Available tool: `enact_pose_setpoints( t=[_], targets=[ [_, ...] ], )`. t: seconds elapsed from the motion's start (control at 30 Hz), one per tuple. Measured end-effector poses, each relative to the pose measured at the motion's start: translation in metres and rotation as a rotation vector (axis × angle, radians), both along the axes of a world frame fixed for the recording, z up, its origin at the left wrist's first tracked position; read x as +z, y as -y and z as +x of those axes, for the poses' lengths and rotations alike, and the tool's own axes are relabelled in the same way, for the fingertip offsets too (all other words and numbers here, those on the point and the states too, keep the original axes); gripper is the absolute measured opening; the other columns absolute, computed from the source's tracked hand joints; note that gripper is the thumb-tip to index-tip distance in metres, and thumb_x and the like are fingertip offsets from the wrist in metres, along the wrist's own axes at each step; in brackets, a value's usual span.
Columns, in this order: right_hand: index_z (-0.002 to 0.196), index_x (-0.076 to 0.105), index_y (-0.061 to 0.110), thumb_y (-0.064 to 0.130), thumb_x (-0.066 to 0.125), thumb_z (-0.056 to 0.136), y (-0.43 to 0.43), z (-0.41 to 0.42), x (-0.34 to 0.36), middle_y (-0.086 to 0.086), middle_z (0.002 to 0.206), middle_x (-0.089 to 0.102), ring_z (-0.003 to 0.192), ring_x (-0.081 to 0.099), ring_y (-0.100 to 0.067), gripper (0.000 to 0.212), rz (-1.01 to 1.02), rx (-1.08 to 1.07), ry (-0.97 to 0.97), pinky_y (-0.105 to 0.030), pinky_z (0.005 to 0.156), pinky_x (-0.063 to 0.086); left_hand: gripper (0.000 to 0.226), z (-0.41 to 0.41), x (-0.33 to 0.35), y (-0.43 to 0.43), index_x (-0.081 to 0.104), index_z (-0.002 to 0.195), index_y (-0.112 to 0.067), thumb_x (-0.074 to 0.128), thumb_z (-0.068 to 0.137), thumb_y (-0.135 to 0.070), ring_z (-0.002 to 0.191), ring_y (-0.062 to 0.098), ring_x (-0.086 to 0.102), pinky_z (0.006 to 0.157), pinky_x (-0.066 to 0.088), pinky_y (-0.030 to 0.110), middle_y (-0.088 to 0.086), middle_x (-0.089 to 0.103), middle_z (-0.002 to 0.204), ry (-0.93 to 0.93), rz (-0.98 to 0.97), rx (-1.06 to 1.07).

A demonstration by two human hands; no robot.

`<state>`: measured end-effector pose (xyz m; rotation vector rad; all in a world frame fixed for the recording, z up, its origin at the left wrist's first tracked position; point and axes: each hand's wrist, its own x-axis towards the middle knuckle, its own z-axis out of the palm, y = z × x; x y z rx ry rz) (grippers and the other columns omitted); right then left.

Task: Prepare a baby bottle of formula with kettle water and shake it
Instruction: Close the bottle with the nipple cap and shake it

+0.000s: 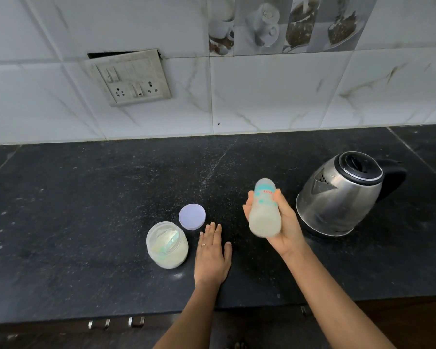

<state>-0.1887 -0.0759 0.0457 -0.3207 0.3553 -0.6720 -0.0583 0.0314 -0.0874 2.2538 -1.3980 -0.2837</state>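
Observation:
My right hand point(283, 230) grips a capped baby bottle point(264, 207) above the black counter point(86, 210). The bottle is blurred, holds pale milky liquid in its lower part and carries teal markings. My left hand point(212, 255) lies flat on the counter with straight fingers, a ring on one finger. Just left of it stands an open clear jar of formula powder point(167, 245) with a scoop inside. The jar's round lilac lid point(192, 216) lies flat behind it. A steel electric kettle point(342, 195) with a black handle sits to the right of the bottle, lid down.
A tiled wall rises behind the counter with a switch and socket plate point(131, 78) on it. The counter's front edge point(136, 313) runs across below my forearms, with metal cabinet handles point(116, 323) under it.

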Motion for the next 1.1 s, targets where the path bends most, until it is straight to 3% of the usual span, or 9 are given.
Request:
enact_pose_setpoints(
  t=[0.1,0.23,0.4,0.53,0.63,0.67,0.8,0.93,1.1],
  targets=[
    [0.142,0.035,0.012,0.032,0.090,0.059,-0.008,-0.004,-0.001,-0.013,0.110,0.062,0.082,0.065,-0.022,0.101,-0.151,0.093,-0.075,-0.037,0.070,0.058,0.072,0.001,-0.001,0.000,0.028,0.148,-0.014,0.012,0.089,-0.050,0.147,0.013,0.010,0.116,-0.008,0.023,0.004,0.023,0.157,-0.003,0.005,0.003],
    [0.128,0.049,0.007,0.027,0.097,0.045,0.001,-0.001,0.002,-0.015,0.106,0.062,0.085,0.067,-0.023,0.098,-0.031,-0.038,0.003,-0.038,0.075,0.059,0.070,-0.001,-0.001,0.001,0.030,0.148,-0.013,0.014,0.090,-0.049,0.147,0.014,0.012,0.117,-0.005,0.024,0.004,0.025,0.157,-0.006,0.006,0.007],
    [0.141,0.031,0.011,0.024,0.088,0.063,0.003,-0.019,0.009,-0.013,0.111,0.057,0.081,0.063,-0.021,0.098,-0.194,0.104,0.005,-0.034,0.068,0.058,0.070,0.000,-0.001,0.001,0.029,0.148,-0.014,0.013,0.089,-0.049,0.147,0.013,0.011,0.116,-0.006,0.024,0.004,0.023,0.157,-0.004,0.006,0.011],
    [0.133,0.042,0.005,0.024,0.093,0.056,0.007,-0.015,0.006,-0.015,0.107,0.059,0.082,0.066,-0.023,0.094,-0.082,0.053,0.081,-0.039,0.073,0.058,0.070,-0.001,-0.001,0.001,0.030,0.148,-0.013,0.014,0.089,-0.049,0.147,0.014,0.012,0.117,-0.004,0.025,0.005,0.025,0.157,-0.002,0.005,0.009],
    [0.148,0.024,0.019,0.015,0.077,0.077,0.001,-0.023,-0.002,-0.019,0.116,0.051,0.086,0.061,-0.028,0.088,-0.254,0.195,0.041,-0.045,0.077,0.055,0.070,-0.001,0.000,0.002,0.032,0.147,-0.012,0.016,0.090,-0.048,0.146,0.015,0.014,0.118,-0.002,0.026,0.006,0.027,0.156,0.008,0.000,0.008],
    [0.149,0.022,0.020,0.014,0.076,0.077,0.001,-0.024,-0.004,-0.019,0.117,0.051,0.086,0.061,-0.029,0.090,-0.227,0.194,0.015,-0.045,0.077,0.054,0.069,-0.001,0.000,0.002,0.032,0.147,-0.013,0.016,0.090,-0.048,0.146,0.015,0.014,0.118,-0.002,0.026,0.005,0.027,0.156,0.008,0.002,0.010],
    [0.143,0.036,0.012,0.019,0.093,0.055,0.005,-0.017,-0.011,-0.018,0.111,0.060,0.087,0.067,-0.026,0.105,-0.036,0.052,0.021,-0.045,0.076,0.056,0.062,-0.002,0.000,0.002,0.030,0.148,-0.013,0.023,0.094,-0.044,0.147,0.014,0.011,0.117,-0.004,0.025,0.004,0.024,0.157,0.007,0.016,0.014],
    [0.146,0.026,0.011,0.018,0.082,0.071,-0.005,-0.023,-0.012,-0.018,0.118,0.056,0.090,0.063,-0.027,0.093,-0.185,0.142,-0.036,-0.045,0.079,0.055,0.056,0.000,0.000,0.001,0.028,0.149,-0.014,0.032,0.098,-0.039,0.147,0.013,0.010,0.117,-0.005,0.025,0.004,0.022,0.158,0.005,0.009,0.004],
    [0.133,0.046,0.004,0.023,0.093,0.053,0.000,-0.010,0.000,-0.019,0.109,0.058,0.087,0.066,-0.027,0.095,-0.078,0.043,-0.026,-0.046,0.078,0.056,0.068,-0.001,0.000,0.002,0.032,0.147,-0.012,0.017,0.090,-0.047,0.146,0.014,0.014,0.118,-0.003,0.025,0.005,0.027,0.156,0.012,-0.006,0.006]
  ],
)
